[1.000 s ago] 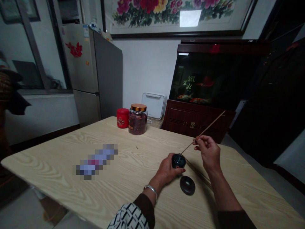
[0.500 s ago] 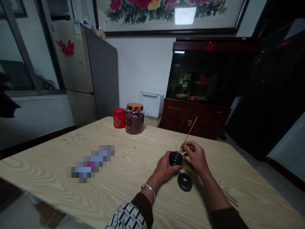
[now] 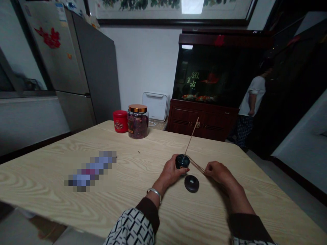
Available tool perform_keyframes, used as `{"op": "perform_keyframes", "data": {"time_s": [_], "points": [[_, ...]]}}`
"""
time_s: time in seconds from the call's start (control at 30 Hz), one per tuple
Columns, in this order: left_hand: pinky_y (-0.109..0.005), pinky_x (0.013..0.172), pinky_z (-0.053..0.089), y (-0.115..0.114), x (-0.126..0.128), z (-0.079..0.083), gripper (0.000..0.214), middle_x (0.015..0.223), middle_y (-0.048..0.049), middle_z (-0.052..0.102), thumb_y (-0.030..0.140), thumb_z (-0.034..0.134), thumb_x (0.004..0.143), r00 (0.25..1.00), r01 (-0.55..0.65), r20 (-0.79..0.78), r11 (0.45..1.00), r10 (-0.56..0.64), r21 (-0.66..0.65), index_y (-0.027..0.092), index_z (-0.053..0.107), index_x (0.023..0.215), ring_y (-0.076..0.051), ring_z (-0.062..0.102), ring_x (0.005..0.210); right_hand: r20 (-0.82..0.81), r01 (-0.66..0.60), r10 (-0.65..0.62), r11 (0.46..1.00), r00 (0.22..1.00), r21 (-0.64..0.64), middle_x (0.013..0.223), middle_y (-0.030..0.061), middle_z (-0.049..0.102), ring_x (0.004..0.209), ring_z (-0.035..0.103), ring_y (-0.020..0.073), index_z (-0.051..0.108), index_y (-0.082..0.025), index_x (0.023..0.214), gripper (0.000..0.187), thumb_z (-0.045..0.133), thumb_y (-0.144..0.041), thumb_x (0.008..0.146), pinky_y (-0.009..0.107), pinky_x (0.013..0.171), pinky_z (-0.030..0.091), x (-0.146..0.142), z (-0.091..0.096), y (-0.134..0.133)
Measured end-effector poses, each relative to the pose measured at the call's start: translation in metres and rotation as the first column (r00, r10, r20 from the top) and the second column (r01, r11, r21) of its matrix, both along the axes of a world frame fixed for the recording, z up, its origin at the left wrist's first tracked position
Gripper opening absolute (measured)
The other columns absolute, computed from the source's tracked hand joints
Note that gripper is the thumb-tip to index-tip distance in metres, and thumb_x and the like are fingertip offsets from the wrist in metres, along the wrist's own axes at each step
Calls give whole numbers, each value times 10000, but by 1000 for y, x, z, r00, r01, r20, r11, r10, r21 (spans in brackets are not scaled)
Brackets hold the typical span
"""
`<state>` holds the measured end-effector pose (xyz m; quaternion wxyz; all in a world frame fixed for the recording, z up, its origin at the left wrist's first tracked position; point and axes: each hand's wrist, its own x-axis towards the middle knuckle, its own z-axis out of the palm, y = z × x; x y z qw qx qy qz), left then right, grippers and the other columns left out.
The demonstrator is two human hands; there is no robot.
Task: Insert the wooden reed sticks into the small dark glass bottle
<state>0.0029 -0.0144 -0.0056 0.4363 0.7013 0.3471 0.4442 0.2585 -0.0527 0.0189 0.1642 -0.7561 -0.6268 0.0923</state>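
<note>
My left hand [image 3: 170, 173] is wrapped round a small dark glossy jar [image 3: 182, 164] on the table. One thin brown stick [image 3: 191, 136], which looks like incense, stands in the jar's top, leaning a little right. To the right, my right hand [image 3: 219, 173] is closed, its fingertips pinching a few more thin brown sticks [image 3: 197, 165] that lie on the table. Their far ends reach near the jar; how many are in the fingers is hidden. In front of the jar lies a dark round disc [image 3: 192, 188] with a pale centre.
On the wooden table [image 3: 143, 207], a red canister [image 3: 120, 121] and a lidded glass jar [image 3: 138, 124] stand at the back. A blurred-out bluish object [image 3: 93, 170] lies left. Beyond are a fridge [image 3: 98, 68], a fish tank [image 3: 201, 75] and a person [image 3: 254, 98].
My right hand has let go of the upright stick and moved right and down to the lying sticks. The upright stick stays in the jar. A person has come into view at the right.
</note>
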Motion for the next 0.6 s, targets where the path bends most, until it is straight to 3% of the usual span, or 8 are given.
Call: {"op": "perform_keyframes", "data": {"time_s": [0.2,0.37,0.47,0.53,0.6], "points": [[-274,771,476,-1,1,2,556,999,-63,688,301,797,700,1000,18,20,1000,-18,2,155,569,1186,-193,628,880,-52,-9,8,1000,999,-15,674,33,695,633,593,155,696,-205,623,64,646,-191,661,257,588,358,-8,-3,-1],[-276,760,470,-1,0,2,553,989,-61,687,301,803,692,1000,10,11,1000,-10,3,156,576,1175,-192,625,868,-261,-15,51,991,964,136,565,10,640,568,558,143,666,-185,546,102,665,-204,646,250,550,371,3,5,-1],[-277,755,467,-1,0,2,545,985,-59,687,299,805,688,1000,7,7,1000,-7,2,158,581,1164,-194,624,869,-358,57,47,961,933,272,655,19,663,614,584,145,699,-180,715,175,622,-331,762,241,546,410,6,25,-2],[-277,753,466,-1,0,2,546,985,-58,688,291,807,683,1000,1,4,1000,-1,-5,160,582,1163,-195,625,866,-578,224,85,868,812,442,707,17,663,630,595,138,695,-176,823,242,653,-409,772,223,520,428,-2,41,-5],[-279,756,466,-1,0,2,553,988,-58,690,286,809,679,1000,0,3,1000,0,-12,163,581,1168,-196,626,869,-783,428,240,727,575,537,731,7,655,635,603,122,685,-173,849,294,748,-421,705,194,491,436,-18,56,-7]]}}
